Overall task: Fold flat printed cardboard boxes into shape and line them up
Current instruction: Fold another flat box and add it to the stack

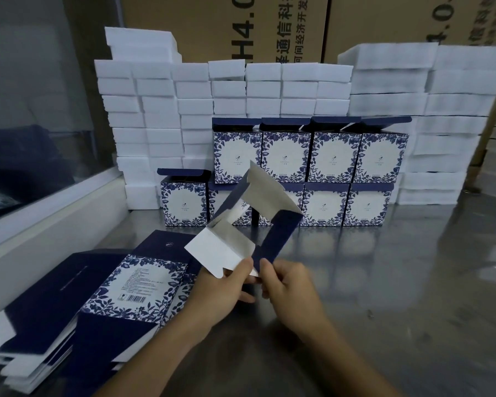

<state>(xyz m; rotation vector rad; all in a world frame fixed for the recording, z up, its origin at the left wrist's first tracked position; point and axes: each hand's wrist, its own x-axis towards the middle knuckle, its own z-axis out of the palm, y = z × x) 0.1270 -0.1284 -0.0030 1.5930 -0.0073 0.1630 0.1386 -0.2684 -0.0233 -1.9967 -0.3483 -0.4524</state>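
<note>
Pinching the half-opened box (249, 222) at its near corner, left hand (221, 290) and right hand (287, 287) hold it above the steel table (398, 282). Flat box blanks (98, 296) lie stacked left; folded boxes (309, 156) stand lined up before white foam blocks (155, 110).

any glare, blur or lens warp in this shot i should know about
Head view: the metal table shines, mirroring the folded boxes and a pale glare streak at right; wide-angle warp bends the foam block stacks and the edges outward; the flat box stack smears toward the lower left corner; the half-folded box and both hands, left and right, stay fairly sharp.
</note>
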